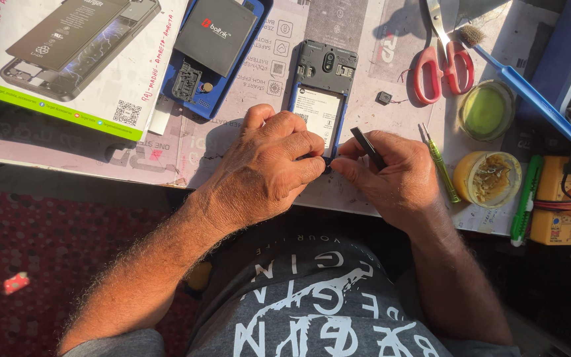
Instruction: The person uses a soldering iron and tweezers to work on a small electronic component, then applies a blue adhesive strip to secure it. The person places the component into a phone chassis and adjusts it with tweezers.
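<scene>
- phone (320, 92) lying face down on the work mat (259, 86), just beyond my knuckles, its back cover off and the battery bay showing a white label.
- my left hand (269, 165) sits over the phone's lower end, fingers curled and pinching something small and dark at that bottom edge; what exactly it is, i cannot tell.
- my right hand (391, 175) meets it fingertip to fingertip, clenched around thin black tweezers (367, 147) that slant up and away from the phone.
- as i judge it, the opening is done: cover removed, insides bare. the work at the bottom edge is in hand, and closing up is left.
- left of the phone a second handset (196, 79) in a blue shell lies open, a dark grey battery (216, 33) with a small red mark resting across it.
- further left a white box (74, 59) with a green strip along its lower edge and a picture of a battery and phone frame lies tilted.
- right of the phone: a tiny black part (383, 98), red-handled scissors (439, 63), a blue-handled brush (520, 82), a green screwdriver (443, 168), two round tins (487, 178) and a yellow meter (566, 201).
</scene>
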